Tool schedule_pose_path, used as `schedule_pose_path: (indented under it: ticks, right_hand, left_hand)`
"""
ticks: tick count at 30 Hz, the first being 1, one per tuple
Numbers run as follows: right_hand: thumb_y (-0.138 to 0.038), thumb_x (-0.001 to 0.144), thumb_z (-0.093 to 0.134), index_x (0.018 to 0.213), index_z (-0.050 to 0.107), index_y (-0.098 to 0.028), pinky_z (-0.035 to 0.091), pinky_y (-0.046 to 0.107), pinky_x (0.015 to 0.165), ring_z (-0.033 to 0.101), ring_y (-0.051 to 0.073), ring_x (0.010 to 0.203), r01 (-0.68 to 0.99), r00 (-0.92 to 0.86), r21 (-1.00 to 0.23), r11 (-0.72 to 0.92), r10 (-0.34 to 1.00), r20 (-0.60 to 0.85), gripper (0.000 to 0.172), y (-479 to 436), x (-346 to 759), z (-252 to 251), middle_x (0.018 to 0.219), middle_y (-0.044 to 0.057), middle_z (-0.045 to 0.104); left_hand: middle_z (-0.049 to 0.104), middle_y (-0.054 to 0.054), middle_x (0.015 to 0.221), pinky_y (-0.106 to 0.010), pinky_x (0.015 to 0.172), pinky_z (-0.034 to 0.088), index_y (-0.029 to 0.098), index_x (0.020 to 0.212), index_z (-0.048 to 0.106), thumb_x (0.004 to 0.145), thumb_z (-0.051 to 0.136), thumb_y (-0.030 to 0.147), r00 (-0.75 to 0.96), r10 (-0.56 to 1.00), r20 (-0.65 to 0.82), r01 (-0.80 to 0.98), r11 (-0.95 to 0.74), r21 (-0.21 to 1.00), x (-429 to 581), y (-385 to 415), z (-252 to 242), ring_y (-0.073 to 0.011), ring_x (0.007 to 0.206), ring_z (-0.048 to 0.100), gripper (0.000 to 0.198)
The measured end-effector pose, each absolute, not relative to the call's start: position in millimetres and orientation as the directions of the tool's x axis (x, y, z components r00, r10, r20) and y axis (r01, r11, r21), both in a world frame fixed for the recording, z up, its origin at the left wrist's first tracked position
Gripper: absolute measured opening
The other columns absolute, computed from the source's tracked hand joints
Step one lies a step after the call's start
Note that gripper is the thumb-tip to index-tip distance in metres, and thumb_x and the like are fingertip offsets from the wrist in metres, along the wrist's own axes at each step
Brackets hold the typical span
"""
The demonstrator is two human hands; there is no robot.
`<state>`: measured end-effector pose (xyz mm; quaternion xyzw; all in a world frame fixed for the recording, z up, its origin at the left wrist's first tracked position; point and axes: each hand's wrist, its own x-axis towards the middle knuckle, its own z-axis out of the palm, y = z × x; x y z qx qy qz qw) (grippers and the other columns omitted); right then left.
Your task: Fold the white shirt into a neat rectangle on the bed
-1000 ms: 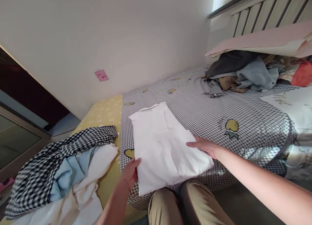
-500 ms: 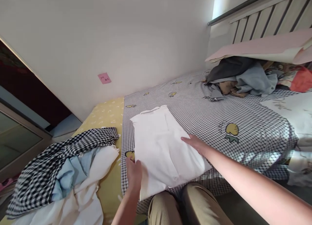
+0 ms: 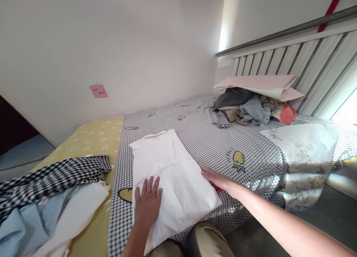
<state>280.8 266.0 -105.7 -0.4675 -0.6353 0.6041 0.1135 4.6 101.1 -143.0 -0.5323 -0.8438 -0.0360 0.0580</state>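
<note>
A white shirt (image 3: 167, 164) lies folded into a long panel on the checked bed cover, its near end reaching my knees. My left hand (image 3: 147, 203) rests flat on the shirt's left side, fingers spread. At the right edge of the shirt is my right hand (image 3: 216, 179), with its fingers curled around the border of the cloth; part of them is hidden behind the hand.
To the left, a black-and-white checked garment (image 3: 61, 171), a light blue garment (image 3: 30, 220) and a white one (image 3: 80, 208) lie heaped on the yellow sheet (image 3: 92, 134). Dark and grey clothes (image 3: 237, 104) are piled at the far right under a pink sheet (image 3: 256, 81).
My left hand has gone from gripping the shirt's left edge to lying flat on top of it. My right hand stays at the right edge. The view has turned to the right.
</note>
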Motion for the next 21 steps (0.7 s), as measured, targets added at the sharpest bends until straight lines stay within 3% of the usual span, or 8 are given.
schedule_pose_path:
  ticks: [2, 4, 8, 10, 12, 15, 18, 21]
  right_hand:
    - [-0.061, 0.096, 0.050, 0.158, 0.032, -0.031, 0.040, 0.026, 0.047, 0.058, 0.016, 0.054, 0.572, -0.503, -0.820, 0.010, 0.794, -0.341, 0.072, 256, 295, -112, 0.086, 0.001, 0.071]
    - [-0.055, 0.099, 0.045, 0.161, 0.029, -0.029, 0.038, 0.027, 0.049, 0.058, 0.017, 0.054, 0.700, -0.448, -0.695, 0.164, 0.859, -0.249, 0.069, 247, 307, -118, 0.079, 0.000, 0.069]
    - [-0.056, 0.102, 0.032, 0.161, 0.033, -0.028, 0.037, 0.029, 0.050, 0.063, 0.022, 0.059, 0.820, -0.369, -0.538, 0.194, 0.898, -0.239, 0.065, 239, 325, -122, 0.072, 0.003, 0.068]
    - [-0.054, 0.102, 0.032, 0.163, 0.029, -0.028, 0.044, 0.032, 0.052, 0.068, 0.025, 0.066, 0.840, -0.335, -0.498, 0.214, 0.928, -0.167, 0.066, 237, 327, -118, 0.094, 0.009, 0.075]
    - [-0.044, 0.101, 0.037, 0.161, 0.034, -0.029, 0.054, 0.040, 0.072, 0.071, 0.030, 0.094, 0.830, -0.363, -0.433, 0.353, 0.930, 0.063, 0.062, 233, 320, -111, 0.127, 0.014, 0.069]
    - [-0.033, 0.100, 0.042, 0.153, 0.048, -0.032, 0.042, 0.053, 0.110, 0.054, 0.033, 0.134, 0.749, -0.495, -0.300, 0.590, 0.800, 0.338, 0.054, 224, 285, -105, 0.149, 0.011, 0.057]
    - [-0.038, 0.104, 0.041, 0.155, 0.046, -0.038, 0.022, 0.063, 0.122, 0.039, 0.033, 0.148, 0.678, -0.612, -0.259, 0.688, 0.724, 0.319, 0.051, 217, 238, -108, 0.158, 0.006, 0.050]
    - [-0.047, 0.107, 0.035, 0.157, 0.041, -0.040, 0.013, 0.066, 0.123, 0.027, 0.033, 0.155, 0.651, -0.682, -0.273, 0.708, 0.704, 0.200, 0.051, 217, 202, -122, 0.164, 0.002, 0.043]
  left_hand:
    - [0.033, -0.001, 0.167, -0.062, 0.127, 0.018, 0.034, 0.158, 0.035, 0.104, 0.034, 0.041, -0.434, 0.889, 0.144, 0.899, 0.438, 0.004, 6, 101, -142, -0.0289, 0.156, 0.028, 0.054]
    - [0.033, -0.001, 0.167, -0.062, 0.127, 0.017, 0.034, 0.158, 0.034, 0.104, 0.033, 0.041, -0.441, 0.885, 0.151, 0.895, 0.445, 0.006, 8, 102, -141, -0.0291, 0.156, 0.027, 0.054]
    - [0.033, -0.001, 0.167, -0.062, 0.127, 0.015, 0.033, 0.158, 0.035, 0.104, 0.035, 0.040, -0.456, 0.876, 0.155, 0.889, 0.458, 0.028, 9, 103, -142, -0.0296, 0.157, 0.026, 0.054]
    - [0.034, -0.002, 0.167, -0.062, 0.127, 0.015, 0.033, 0.157, 0.036, 0.103, 0.036, 0.039, -0.454, 0.876, 0.163, 0.890, 0.455, 0.035, 9, 103, -144, -0.0299, 0.156, 0.027, 0.054]
    - [0.035, -0.002, 0.166, -0.062, 0.128, 0.015, 0.033, 0.157, 0.037, 0.103, 0.037, 0.039, -0.446, 0.875, 0.187, 0.893, 0.449, 0.027, 8, 103, -147, -0.0300, 0.156, 0.028, 0.054]
    - [0.037, -0.003, 0.165, -0.063, 0.127, 0.017, 0.033, 0.156, 0.039, 0.103, 0.037, 0.039, -0.431, 0.873, 0.227, 0.898, 0.439, 0.017, 8, 102, -148, -0.0308, 0.155, 0.030, 0.053]
    - [0.038, -0.003, 0.165, -0.064, 0.126, 0.019, 0.032, 0.156, 0.040, 0.103, 0.038, 0.037, -0.427, 0.876, 0.223, 0.901, 0.432, 0.027, 8, 101, -146, -0.0312, 0.155, 0.030, 0.053]
    - [0.036, -0.003, 0.165, -0.064, 0.126, 0.020, 0.031, 0.156, 0.038, 0.104, 0.036, 0.037, -0.435, 0.878, 0.201, 0.898, 0.438, 0.033, 9, 101, -144, -0.0311, 0.155, 0.029, 0.053]
